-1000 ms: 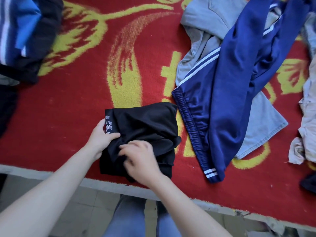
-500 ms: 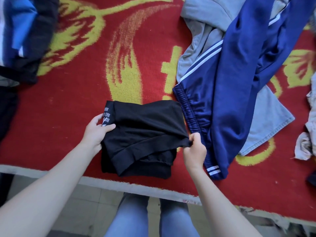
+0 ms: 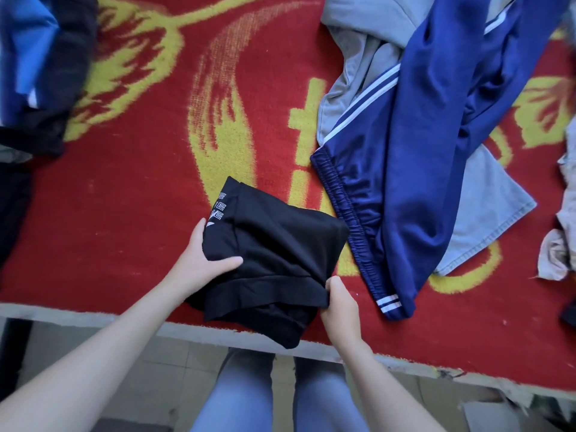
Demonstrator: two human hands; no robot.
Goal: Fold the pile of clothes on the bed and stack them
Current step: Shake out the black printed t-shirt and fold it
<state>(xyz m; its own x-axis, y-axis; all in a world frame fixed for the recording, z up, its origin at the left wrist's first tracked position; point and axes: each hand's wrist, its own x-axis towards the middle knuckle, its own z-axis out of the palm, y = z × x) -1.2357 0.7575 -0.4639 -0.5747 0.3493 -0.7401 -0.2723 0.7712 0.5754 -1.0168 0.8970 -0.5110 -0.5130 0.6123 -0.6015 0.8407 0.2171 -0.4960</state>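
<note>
At bed edge, folded black garment between hands, left grip and right grip clamped on it

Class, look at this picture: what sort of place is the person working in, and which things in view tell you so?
Probably a bedroom at home. A red and yellow blanket covers a bed-like surface, loose clothes such as blue track trousers lie on it, and a tiled floor shows below the edge.

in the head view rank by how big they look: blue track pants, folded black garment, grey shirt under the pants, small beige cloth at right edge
1. blue track pants
2. grey shirt, though it is partly covered and cut off, so its place against the folded black garment is unsure
3. folded black garment, held by left hand and right hand
4. beige cloth, cropped by the frame
</note>
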